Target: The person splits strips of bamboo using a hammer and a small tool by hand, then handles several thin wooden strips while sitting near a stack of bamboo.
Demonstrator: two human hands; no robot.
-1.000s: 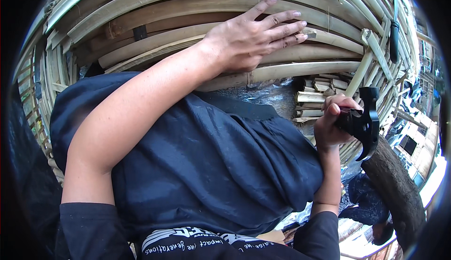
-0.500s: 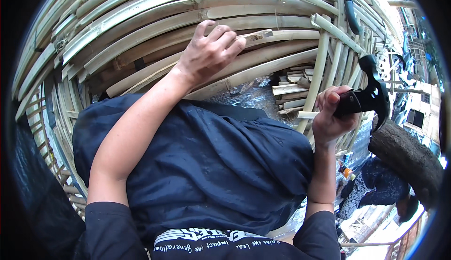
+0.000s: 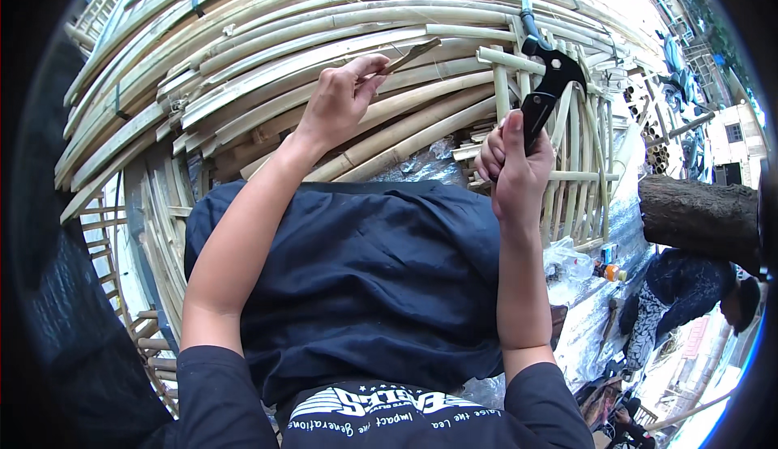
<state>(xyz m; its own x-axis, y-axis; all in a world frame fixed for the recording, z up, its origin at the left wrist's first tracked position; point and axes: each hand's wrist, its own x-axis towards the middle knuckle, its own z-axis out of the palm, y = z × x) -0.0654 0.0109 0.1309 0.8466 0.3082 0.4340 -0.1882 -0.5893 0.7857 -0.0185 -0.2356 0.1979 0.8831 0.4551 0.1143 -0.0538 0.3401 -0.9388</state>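
My left hand [image 3: 334, 109] pinches a short, narrow piece of split bamboo [image 3: 415, 54] between thumb and fingers. Its dark, ragged end points up to the right, over the stacked bamboo strips. My right hand [image 3: 519, 169] is wrapped around the handle of a black hammer [image 3: 559, 74], which it holds upright with the head raised. The hammer's head has a curved claw and holes in its metal. Under both forearms, dark blue cloth [image 3: 365, 262] covers my lap.
Long split bamboo strips [image 3: 308, 32] lie piled ahead of me. A bamboo frame [image 3: 577, 181] stands at the right, near a clear plastic bag [image 3: 567, 262] and an orange-labelled bottle [image 3: 612, 272]. Beyond are a thick brown trunk [image 3: 701, 215] and a bent-over person [image 3: 681, 295].
My right hand has moved left and turned the hammer more upright. My left hand has shifted slightly left with the bamboo piece. The view has turned, showing more ground at the right.
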